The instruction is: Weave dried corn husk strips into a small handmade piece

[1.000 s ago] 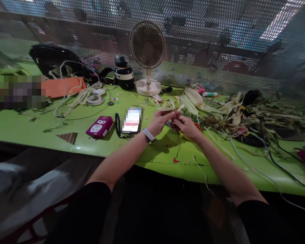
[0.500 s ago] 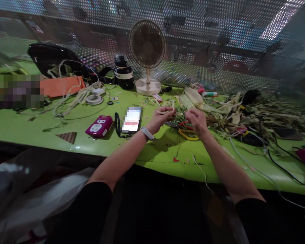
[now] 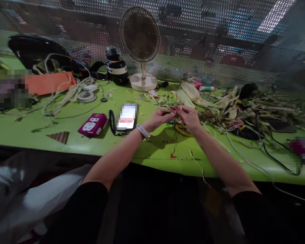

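Note:
My left hand [image 3: 158, 118], with a pale watch band on the wrist, is closed in a pinch on a thin pale strip of dry husk [image 3: 164, 109]. The fingertips of my right hand [image 3: 190, 118] are pinched together and meet those of the left at the strip's right end. Whatever lies between the right fingertips is too small to make out. Just below the hands, a tool with a yellow handle [image 3: 183, 130] lies on the green table [image 3: 152, 149], partly covered by my right hand. Large pale husks [image 3: 189, 94] lie just behind the hands.
A heap of dry stalks and leaves [image 3: 269, 108] spreads to the right, with cables along the front. Left of my hands are a lit phone [image 3: 127, 117] and a magenta power box [image 3: 93, 125]. Behind stand a fan [image 3: 140, 35] and a black bottle [image 3: 117, 69].
My right hand has moved left, and its fingertips now meet my left hand's at the husk strip. The whole view has shifted slightly.

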A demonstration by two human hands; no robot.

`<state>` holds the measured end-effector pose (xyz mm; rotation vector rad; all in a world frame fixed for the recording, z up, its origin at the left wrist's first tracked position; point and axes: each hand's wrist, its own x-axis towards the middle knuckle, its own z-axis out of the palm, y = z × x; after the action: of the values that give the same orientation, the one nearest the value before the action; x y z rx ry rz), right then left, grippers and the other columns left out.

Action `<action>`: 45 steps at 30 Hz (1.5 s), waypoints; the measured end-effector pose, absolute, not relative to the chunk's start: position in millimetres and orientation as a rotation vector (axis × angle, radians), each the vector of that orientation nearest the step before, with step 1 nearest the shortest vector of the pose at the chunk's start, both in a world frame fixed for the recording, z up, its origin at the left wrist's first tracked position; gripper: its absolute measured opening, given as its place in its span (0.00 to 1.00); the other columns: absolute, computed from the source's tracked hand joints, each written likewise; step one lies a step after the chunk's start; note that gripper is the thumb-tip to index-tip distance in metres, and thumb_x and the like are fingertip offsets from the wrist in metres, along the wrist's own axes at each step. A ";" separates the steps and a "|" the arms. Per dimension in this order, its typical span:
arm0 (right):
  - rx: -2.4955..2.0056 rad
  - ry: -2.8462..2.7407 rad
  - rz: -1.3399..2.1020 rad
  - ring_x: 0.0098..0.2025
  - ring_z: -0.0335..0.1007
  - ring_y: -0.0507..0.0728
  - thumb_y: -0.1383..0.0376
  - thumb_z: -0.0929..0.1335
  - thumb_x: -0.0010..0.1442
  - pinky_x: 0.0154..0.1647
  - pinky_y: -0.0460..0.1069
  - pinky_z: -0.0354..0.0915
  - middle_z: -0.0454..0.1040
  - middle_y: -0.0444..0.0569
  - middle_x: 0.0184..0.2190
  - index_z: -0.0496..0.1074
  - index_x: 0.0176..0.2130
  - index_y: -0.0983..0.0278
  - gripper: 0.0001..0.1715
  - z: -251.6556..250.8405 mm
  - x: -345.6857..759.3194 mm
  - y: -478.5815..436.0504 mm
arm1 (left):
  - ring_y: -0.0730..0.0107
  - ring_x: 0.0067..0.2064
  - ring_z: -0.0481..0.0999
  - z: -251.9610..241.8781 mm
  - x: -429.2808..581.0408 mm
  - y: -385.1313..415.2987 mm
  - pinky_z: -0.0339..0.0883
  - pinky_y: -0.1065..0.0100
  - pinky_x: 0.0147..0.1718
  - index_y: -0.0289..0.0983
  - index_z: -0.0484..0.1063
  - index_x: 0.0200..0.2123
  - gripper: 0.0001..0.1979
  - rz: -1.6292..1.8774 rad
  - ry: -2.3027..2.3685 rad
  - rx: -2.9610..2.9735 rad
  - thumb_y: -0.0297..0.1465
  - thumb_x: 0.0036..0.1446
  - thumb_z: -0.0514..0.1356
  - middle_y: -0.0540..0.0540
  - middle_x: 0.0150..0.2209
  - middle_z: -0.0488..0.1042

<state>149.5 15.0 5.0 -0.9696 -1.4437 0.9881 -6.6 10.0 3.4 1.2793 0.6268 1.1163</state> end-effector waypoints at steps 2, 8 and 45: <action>-1.002 -1.425 0.977 0.35 0.74 0.56 0.42 0.74 0.45 0.38 0.51 0.69 0.78 0.46 0.29 0.78 0.29 0.63 0.27 6.7 149.1 15.1 | 0.74 0.37 0.73 4.0 -8.9 9.7 0.66 0.71 0.40 0.36 0.80 0.29 0.09 1.106 0.649 1.306 0.34 0.45 0.71 0.46 0.33 0.78; -1.061 -1.530 0.996 0.35 0.73 0.56 0.43 0.72 0.50 0.38 0.52 0.70 0.78 0.48 0.30 0.78 0.30 0.62 0.25 11.8 157.8 18.0 | 0.73 0.35 0.74 4.2 -9.1 7.4 0.66 0.68 0.41 0.35 0.79 0.27 0.04 1.084 0.696 1.392 0.29 0.46 0.69 0.46 0.31 0.78; -1.233 -1.804 0.904 0.17 0.52 0.48 0.36 0.66 0.51 0.20 0.47 0.50 0.58 0.39 0.12 0.60 0.17 0.62 0.36 22.7 166.1 18.0 | 0.84 0.18 0.56 -4.1 -5.6 7.0 0.44 0.74 0.18 0.33 0.72 0.24 0.18 0.951 0.763 1.004 0.42 0.46 0.71 0.54 0.17 0.62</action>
<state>166.1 18.0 22.7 -1.2331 -1.8039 0.9037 -5.6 7.0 -4.1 1.0036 0.7630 0.9512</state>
